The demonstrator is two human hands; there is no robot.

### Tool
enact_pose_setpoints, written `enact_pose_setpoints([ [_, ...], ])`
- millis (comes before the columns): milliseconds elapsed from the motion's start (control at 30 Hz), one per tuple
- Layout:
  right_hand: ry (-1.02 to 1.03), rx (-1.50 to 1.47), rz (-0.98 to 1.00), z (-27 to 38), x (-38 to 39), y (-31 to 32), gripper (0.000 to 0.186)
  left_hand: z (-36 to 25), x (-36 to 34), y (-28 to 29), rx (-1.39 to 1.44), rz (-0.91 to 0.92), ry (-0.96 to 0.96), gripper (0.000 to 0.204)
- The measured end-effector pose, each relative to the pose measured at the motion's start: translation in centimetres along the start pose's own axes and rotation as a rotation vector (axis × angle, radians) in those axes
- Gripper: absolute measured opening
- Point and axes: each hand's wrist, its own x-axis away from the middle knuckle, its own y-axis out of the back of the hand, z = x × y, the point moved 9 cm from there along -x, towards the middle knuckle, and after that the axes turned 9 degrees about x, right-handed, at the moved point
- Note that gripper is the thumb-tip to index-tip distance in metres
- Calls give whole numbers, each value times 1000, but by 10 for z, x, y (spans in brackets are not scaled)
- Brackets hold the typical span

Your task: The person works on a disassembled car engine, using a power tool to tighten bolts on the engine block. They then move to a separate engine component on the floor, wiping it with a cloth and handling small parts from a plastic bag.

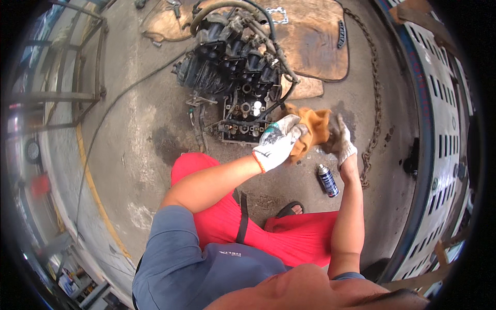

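My left hand (281, 137), in a white knit glove with an orange cuff and green and dark stains, is closed on a crumpled orange-brown cloth (313, 126). My right hand (342, 142) wears a glove with greyed fingers and is just right of the cloth. Its fingers look stretched out and apart, though they are partly blurred; whether they touch the cloth I cannot tell. Just beyond my left hand lies a dark, greasy engine (227, 72) with hoses, its exposed metal top facing up. A blue spray can (327, 181) with a white top stands on the floor below my right hand.
Worn brown boards (315, 46) lie behind the engine, carrying a pale gasket (279, 16) and a black toothed part (341, 34). A rusty chain (375, 82) runs along the right, beside a slotted metal panel (439, 103). A cable (121, 93) and metal frame (77, 97) are at left.
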Motion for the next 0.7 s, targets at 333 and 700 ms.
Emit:
enact_pose_setpoints([
  [333, -35, -120, 424, -72, -12, -36, 39, -6, 39, -84, -364, 450, -314, 26],
  [700, 97, -516, 333, -27, -10, -7, 53, -155, 30, 211, -72, -877, -1050, 31],
])
